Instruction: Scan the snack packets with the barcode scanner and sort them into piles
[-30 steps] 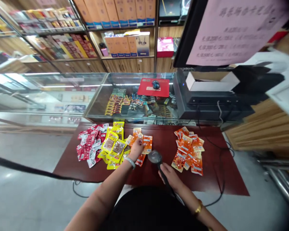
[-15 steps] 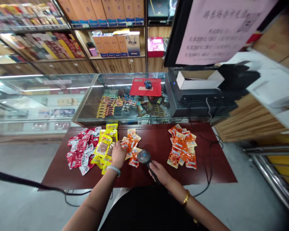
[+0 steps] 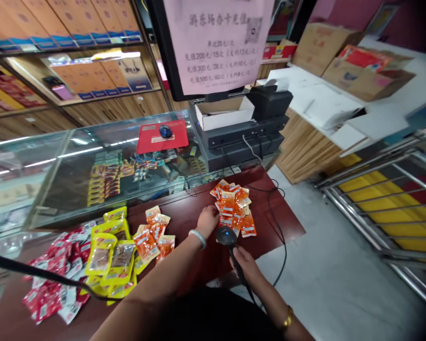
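Observation:
My right hand (image 3: 246, 265) grips the handle of a black barcode scanner (image 3: 227, 235), whose head sits just below a pile of orange snack packets (image 3: 233, 203) on the dark red table (image 3: 199, 255). My left hand (image 3: 208, 220) reaches across to the left edge of that pile and rests on an orange packet there; its fingers are mostly hidden. A smaller group of orange packets (image 3: 152, 234) lies left of my left arm. Yellow packets (image 3: 110, 255) and red packets (image 3: 57, 284) lie further left.
Behind the table stands a glass display counter (image 3: 92, 166) bearing a red mouse pad with a mouse (image 3: 162, 135). A black till with a monitor and pink notice (image 3: 216, 42) stands at the back. Cables (image 3: 280, 227) trail off the table's right end. A metal railing (image 3: 383, 208) is on the right.
My left hand left the smaller orange group near the yellow packets and moved right to the big orange pile. The scanner moved right with it. The view swung right.

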